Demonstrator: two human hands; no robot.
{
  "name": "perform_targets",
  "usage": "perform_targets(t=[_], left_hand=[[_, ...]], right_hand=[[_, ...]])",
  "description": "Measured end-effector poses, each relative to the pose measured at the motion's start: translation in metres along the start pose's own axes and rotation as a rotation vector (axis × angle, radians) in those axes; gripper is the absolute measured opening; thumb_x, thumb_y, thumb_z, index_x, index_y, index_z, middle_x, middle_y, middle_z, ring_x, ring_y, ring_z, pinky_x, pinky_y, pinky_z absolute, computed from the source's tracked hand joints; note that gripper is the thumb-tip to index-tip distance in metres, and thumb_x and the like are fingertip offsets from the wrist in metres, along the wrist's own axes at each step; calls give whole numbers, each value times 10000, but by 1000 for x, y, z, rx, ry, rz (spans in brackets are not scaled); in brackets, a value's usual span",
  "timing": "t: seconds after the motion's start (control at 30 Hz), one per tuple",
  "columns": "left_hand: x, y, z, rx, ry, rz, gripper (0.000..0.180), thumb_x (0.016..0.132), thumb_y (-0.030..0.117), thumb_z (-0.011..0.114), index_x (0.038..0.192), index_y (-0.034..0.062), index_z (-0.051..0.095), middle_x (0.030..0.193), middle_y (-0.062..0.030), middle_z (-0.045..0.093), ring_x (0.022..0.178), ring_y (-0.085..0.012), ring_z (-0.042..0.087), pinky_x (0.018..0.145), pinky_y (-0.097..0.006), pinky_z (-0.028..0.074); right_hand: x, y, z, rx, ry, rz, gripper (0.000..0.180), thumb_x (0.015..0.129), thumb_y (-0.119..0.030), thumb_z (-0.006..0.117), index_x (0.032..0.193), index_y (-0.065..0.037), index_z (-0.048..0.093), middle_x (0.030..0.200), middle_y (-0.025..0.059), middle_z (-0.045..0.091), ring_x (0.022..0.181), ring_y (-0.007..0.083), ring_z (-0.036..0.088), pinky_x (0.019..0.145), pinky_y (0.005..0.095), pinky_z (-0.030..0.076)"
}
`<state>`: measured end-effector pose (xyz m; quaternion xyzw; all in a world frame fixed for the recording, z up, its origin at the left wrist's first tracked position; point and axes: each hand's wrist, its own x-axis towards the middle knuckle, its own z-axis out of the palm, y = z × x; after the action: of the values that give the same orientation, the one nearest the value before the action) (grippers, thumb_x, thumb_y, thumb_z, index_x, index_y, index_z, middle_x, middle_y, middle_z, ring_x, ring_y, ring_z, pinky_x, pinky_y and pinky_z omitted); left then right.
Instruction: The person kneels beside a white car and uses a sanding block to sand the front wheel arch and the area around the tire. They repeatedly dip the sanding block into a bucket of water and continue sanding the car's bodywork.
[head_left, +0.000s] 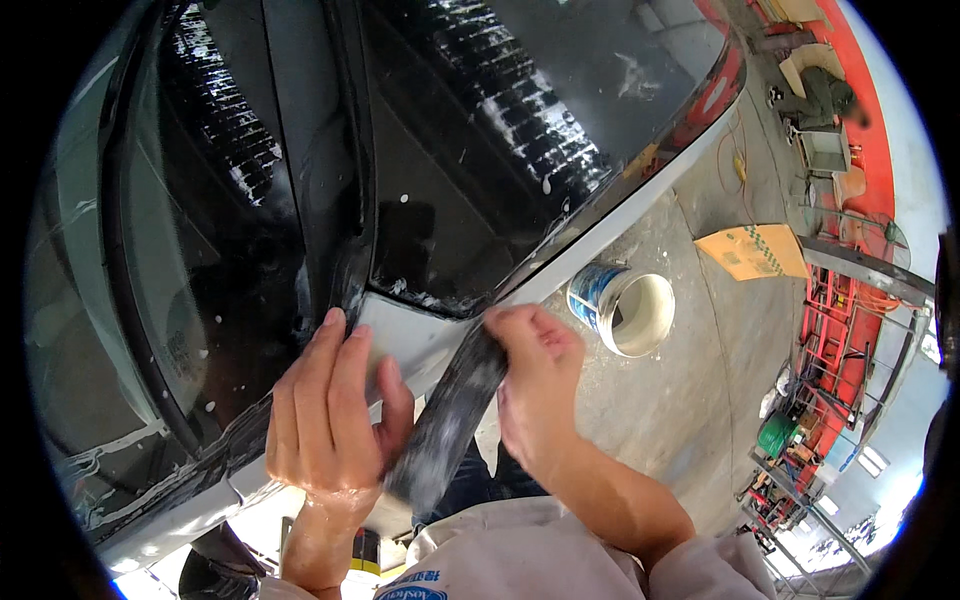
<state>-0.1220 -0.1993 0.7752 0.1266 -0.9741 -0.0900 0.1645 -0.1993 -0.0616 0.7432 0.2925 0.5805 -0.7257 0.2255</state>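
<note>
Black, wet car body [300,180] fills the upper left and centre of the frame; soap flecks and white streaks on it. Far-left edge of the glass [150,250] bends into the dark rim of the picture, detail there hard to read.

Left hand [335,410], lower centre-left: fingers extended, close together, laid flat against the pale grey panel [420,340] where it meets the black trim. Thumb on the right side, touching the dark strip. Wrist wet, rising from the lower edge; forearm cut off by the frame.

Dark grey strip [450,415], centre: flat, flexible, speckled with white residue, running diagonally from below the left hand's thumb up to the panel edge. What it is made of cannot be told; its lower end is partly hidden behind the left hand.

Right hand [535,385], centre-right: fingers curled, pinching the strip's upper end against the panel seam. Fingertips hidden under the knuckles. Forearm bare, grey sleeve at the lower edge.

Right of it, on the concrete floor [680,420]: white bucket [625,310]. Cardboard box [750,250] farther right. Red racks [850,330] at the rim, blurred.
</note>
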Motion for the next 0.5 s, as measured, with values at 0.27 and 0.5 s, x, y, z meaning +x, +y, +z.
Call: perform_targets(t=[0.27, 0.5], left_hand=[[-15, -3, -7, 105, 16, 157, 185, 896, 151, 700, 1064, 111, 766, 1125, -33, 767, 1043, -205, 674, 861, -348, 526], [-7, 15, 11, 170, -58, 343, 186, 871, 181, 759, 1048, 148, 806, 1285, 80, 731, 972, -127, 503, 821, -286, 342]], right_hand=[[59, -21, -68, -133, 11, -95, 90, 943, -82, 677, 885, -18, 702, 789, 13, 667, 711, 88, 615, 686, 255, 500], [64, -30, -118, -56, -28, 88, 185, 994, -236, 641, 903, -84, 586, 765, 63, 620, 650, 165, 601, 625, 310, 520]])
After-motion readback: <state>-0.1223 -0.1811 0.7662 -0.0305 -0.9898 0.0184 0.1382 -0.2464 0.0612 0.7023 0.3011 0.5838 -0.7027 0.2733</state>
